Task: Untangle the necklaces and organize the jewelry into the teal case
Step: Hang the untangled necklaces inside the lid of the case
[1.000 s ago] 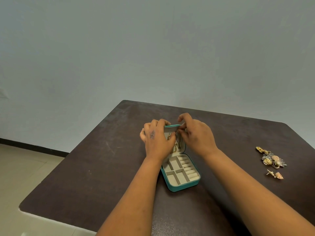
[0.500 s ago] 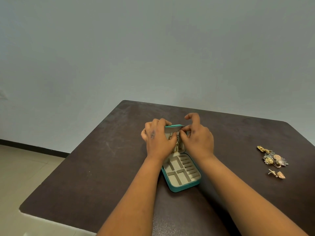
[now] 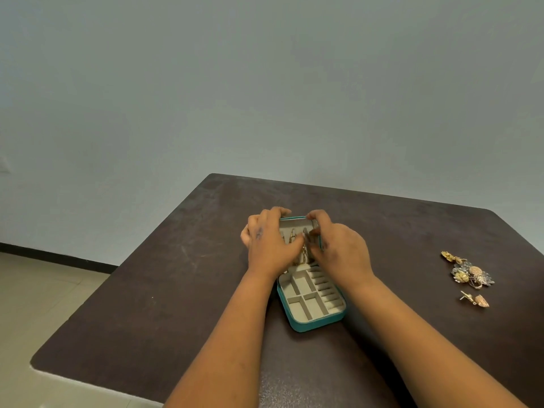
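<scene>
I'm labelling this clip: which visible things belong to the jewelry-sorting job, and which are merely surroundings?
Job:
- open teal jewelry case
- gold chains in its lid
- gold jewelry pile
- lone gold earring
- left hand, right hand at the lid

Surroundings:
- dark brown table
- pale wall
- tiled floor

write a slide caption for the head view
Both hands work gold necklaces in the open teal case's lid.

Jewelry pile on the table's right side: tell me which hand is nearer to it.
Right. The right hand is at the case lid, well left of the pile; the left hand is farther left still.
</scene>
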